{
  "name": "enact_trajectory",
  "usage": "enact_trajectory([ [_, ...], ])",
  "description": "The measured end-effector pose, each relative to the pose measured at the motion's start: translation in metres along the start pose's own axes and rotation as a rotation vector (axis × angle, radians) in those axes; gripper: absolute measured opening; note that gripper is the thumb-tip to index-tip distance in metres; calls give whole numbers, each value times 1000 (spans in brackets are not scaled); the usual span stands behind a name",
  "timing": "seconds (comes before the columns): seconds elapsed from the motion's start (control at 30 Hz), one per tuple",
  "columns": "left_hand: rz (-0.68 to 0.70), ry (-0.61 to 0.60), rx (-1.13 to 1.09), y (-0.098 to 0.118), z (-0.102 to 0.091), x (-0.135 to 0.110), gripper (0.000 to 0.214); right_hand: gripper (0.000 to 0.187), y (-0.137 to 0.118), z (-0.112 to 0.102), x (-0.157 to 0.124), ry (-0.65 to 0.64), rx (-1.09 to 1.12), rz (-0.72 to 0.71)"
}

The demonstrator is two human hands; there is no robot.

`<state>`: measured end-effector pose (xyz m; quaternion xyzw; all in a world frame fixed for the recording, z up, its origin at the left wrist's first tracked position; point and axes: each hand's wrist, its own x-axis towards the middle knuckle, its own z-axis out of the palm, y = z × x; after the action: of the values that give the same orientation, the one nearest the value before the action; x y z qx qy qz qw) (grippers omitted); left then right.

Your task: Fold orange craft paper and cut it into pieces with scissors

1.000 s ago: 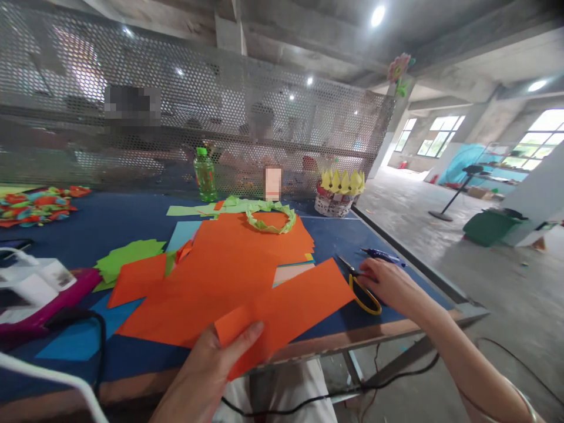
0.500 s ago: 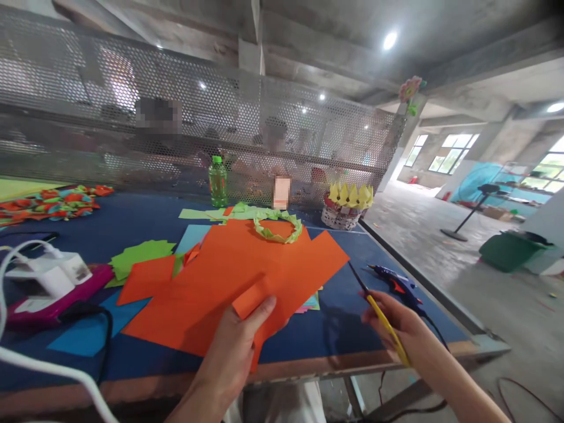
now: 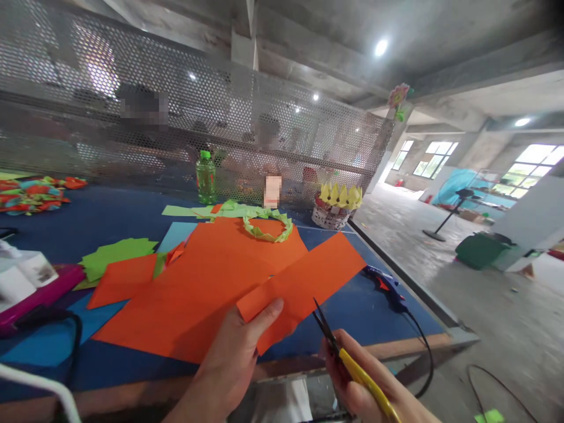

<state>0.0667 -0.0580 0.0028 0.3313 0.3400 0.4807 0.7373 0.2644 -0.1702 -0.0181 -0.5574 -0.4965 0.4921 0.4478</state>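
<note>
My left hand (image 3: pixel 247 341) pinches a strip of orange paper (image 3: pixel 308 276) between thumb and fingers, its far end slanting up to the right. In my right hand (image 3: pixel 356 376) is a pair of scissors (image 3: pixel 348 358) with yellow handles and dark blades. Their blades are slightly parted, with the tips close to the strip's lower edge. Beneath the held paper, a large orange sheet (image 3: pixel 176 299) lies on the blue table. A ring of folded light green paper (image 3: pixel 282 232) rests at its far edge.
Blue hot glue gun (image 3: pixel 385 283) with its cord lies right. A basket with yellow points (image 3: pixel 337 208) and a green bottle (image 3: pixel 205 179) stand along the mesh screen (image 3: pixel 291 129). Green paper pieces (image 3: pixel 114 258), a magenta power strip (image 3: pixel 39 299) and folded colourful pieces (image 3: pixel 35 194) are left.
My right hand has brought the scissors left and down, closer to the paper, and the blades now show parted. The orange strip has turned and lifted into clearer view. The whole view has shifted right.
</note>
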Motion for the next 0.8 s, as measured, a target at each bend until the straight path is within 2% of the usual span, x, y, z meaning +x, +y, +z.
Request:
enact_trajectory([
  [0.2,-67,-73,-16,-1,5,-9,49,66,-25,4,18,-196,-106,-97],
  [0.4,-129,-59,-38,2,8,-13,64,67,-26,7,16,-189,-102,-60],
  [0.53,-117,-38,-26,-2,5,-9,57,68,-24,7,17,-175,-80,-30],
  [0.63,-126,-40,-22,-2,3,-8,53,67,-22,6,20,-198,-89,-62],
  [0.8,-154,-51,-19,1,3,-8,57,65,-19,4,23,-230,-87,-81],
])
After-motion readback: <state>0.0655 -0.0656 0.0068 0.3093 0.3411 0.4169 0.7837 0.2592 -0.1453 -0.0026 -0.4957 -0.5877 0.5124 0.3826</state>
